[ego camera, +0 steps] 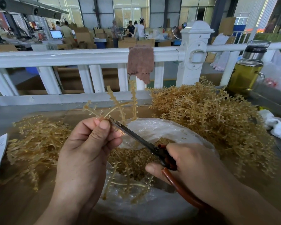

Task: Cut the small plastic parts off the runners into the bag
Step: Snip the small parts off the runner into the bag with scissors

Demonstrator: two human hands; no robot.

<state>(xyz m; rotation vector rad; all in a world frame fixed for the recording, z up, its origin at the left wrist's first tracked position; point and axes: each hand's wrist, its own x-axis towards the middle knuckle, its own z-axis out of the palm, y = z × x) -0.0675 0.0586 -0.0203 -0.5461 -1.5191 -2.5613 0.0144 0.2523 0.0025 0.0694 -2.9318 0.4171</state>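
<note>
Your left hand [88, 151] pinches a runner [120, 103] by its stem, thumb and forefinger curled on it, held above the bag [161, 125]. The runner's branches stand up and fan out, with small parts along the far ones.

Your right hand [196, 166] grips the scissors [136, 138], fingers wrapped round the red-brown handles. The blades slant up and left over the bag's mouth and look nearly together. The tip meets the runner just beside your left thumb.

The bag is clear plastic and open, low between your two hands. Cut parts [136, 159] are heaped inside, and a few loose runners [126, 181] lie at its near side.

A tall right pile [209, 114] of runners sits against the bag. A flatter left pile [34, 140] lies near your left hand.

At the far right stands a bottle [245, 70] of yellow liquid. A cloth [140, 62] is draped over the white rail [71, 57].
</note>
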